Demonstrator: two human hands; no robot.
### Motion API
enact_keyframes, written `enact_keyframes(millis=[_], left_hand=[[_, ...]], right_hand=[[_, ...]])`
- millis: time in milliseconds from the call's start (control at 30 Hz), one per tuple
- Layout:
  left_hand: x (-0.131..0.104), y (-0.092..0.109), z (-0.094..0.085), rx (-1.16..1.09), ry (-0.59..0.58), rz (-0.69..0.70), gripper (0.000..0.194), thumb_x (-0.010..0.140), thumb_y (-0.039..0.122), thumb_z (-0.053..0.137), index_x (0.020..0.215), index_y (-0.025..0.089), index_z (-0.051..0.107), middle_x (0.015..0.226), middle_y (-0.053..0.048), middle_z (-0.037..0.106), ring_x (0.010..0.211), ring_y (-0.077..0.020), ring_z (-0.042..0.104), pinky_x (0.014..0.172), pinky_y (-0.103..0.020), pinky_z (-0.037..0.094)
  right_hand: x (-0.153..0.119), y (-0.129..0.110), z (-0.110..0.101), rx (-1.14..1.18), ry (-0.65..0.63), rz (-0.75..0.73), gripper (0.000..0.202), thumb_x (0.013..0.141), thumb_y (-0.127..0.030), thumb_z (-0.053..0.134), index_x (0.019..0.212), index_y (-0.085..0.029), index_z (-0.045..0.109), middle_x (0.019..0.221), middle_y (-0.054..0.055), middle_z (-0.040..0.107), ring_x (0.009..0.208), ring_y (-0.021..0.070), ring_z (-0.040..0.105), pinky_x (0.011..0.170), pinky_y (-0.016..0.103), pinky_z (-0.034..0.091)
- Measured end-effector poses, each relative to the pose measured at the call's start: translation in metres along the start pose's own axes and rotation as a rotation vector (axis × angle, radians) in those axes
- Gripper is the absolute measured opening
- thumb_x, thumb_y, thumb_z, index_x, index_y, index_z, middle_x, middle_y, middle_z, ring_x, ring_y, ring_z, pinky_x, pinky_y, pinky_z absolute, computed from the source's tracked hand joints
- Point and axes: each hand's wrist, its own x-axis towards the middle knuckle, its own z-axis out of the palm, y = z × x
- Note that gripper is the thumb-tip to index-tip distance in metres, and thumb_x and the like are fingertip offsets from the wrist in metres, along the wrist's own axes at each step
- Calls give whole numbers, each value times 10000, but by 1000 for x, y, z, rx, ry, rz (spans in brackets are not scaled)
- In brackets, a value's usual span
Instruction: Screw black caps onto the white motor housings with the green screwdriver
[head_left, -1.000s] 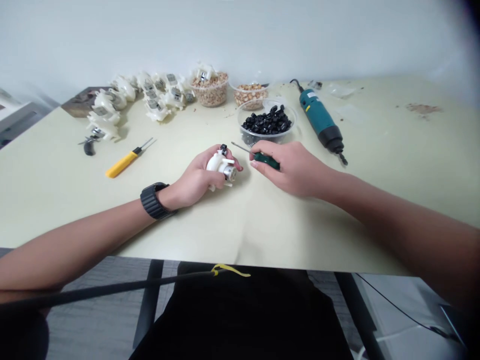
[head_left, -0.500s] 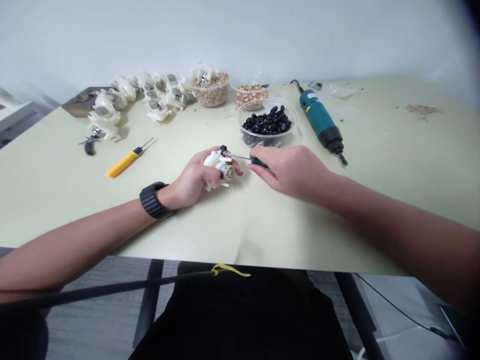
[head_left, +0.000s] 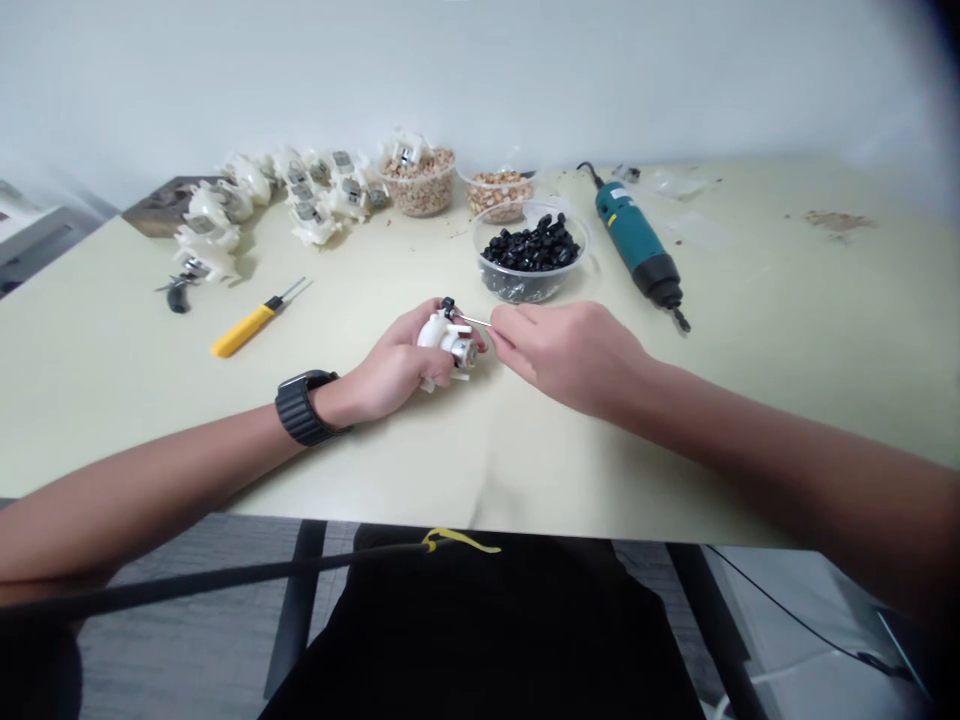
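Observation:
My left hand [head_left: 397,370] is wrapped round a white plastic housing [head_left: 433,334] with a small silver motor [head_left: 463,350] set in it. A small black part [head_left: 448,306] sits at the top of the housing, by my left fingertips. Closed round a screwdriver, my right hand [head_left: 574,352] hides its handle. The thin metal shaft of the screwdriver [head_left: 475,321] points left, and its tip meets or nearly meets the black part. Beyond my right hand stands a clear bowl [head_left: 517,288] of small black parts [head_left: 534,243].
A yellow-handled tool [head_left: 246,330] and black-handled pliers [head_left: 178,296] lie at left. More white housings [head_left: 315,205] cluster behind. Tubs of small brownish pieces [head_left: 421,190] stand near the wall. A teal power screwdriver [head_left: 637,240] lies at right.
Both hands have shifted slightly, the housing a little right and down. My right hand has turned and moved closer to the housing, so the green screwdriver handle is now hidden.

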Motion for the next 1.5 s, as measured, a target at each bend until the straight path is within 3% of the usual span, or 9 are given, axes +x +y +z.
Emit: enact_keyframes(millis=[233,400,500,600,733,933,1067,1267,1500], left_hand=[[-5,5,4,102,2,18,438,597,81,713,999,196,583,1000,-37,730,815,-172,601,629,-296,411],[-5,2,2,123,12,71,459,595,82,722,1009,204,565,984,-23,714,861,-186,629,695,-317,455],[-4,1,-1,178,4,103,456,615,92,732,1018,212,554,1005,-27,702,920,-209,646,766,-348,484],[-2,1,-3,194,5,126,461,612,81,734,1016,211,556,1027,-30,706,930,-205,643,788,-345,490],[1,0,-2,77,11,97,471,578,49,728,999,198,579,1030,-31,728,904,-187,646,744,-309,493],[3,-1,-1,-92,0,49,441,531,29,676,949,165,655,958,-53,773,918,-208,692,752,-300,513],[4,1,-3,-189,-3,31,436,502,51,624,923,152,677,905,-64,778,938,-233,727,766,-313,529],[5,1,-6,-202,-10,36,400,506,77,605,887,155,698,896,-64,788,873,-219,719,780,-332,550],[5,1,-7,-196,-1,30,368,516,93,614,863,152,717,886,-65,790,862,-213,711,756,-330,540]], right_hand=[[3,1,-4,563,-24,163,306,1051,-288,558,763,-192,589,637,-32,451,605,111,373,612,310,277],[4,0,1,1257,-322,554,312,1075,-367,580,798,-232,537,559,-86,309,490,98,206,456,275,171],[6,2,6,1467,-445,649,311,1085,-399,574,823,-239,526,544,-104,255,479,94,130,418,255,117],[8,6,6,1376,-412,598,315,1091,-422,580,841,-232,548,564,-94,307,471,92,176,428,261,150],[6,7,6,852,-154,280,331,1107,-373,550,827,-202,592,695,-22,532,609,117,428,589,283,319],[0,11,15,342,65,65,294,1109,-372,510,915,-180,620,824,40,640,749,166,513,705,318,321],[-1,15,13,320,70,37,261,1115,-339,474,1025,-173,655,958,86,700,842,197,579,759,322,363],[-3,11,5,312,-71,110,265,1107,-384,488,1114,-189,668,734,3,587,624,154,438,645,306,273],[-3,11,7,270,-74,62,318,1119,-364,425,1182,-167,667,844,49,661,698,170,484,662,304,286]])
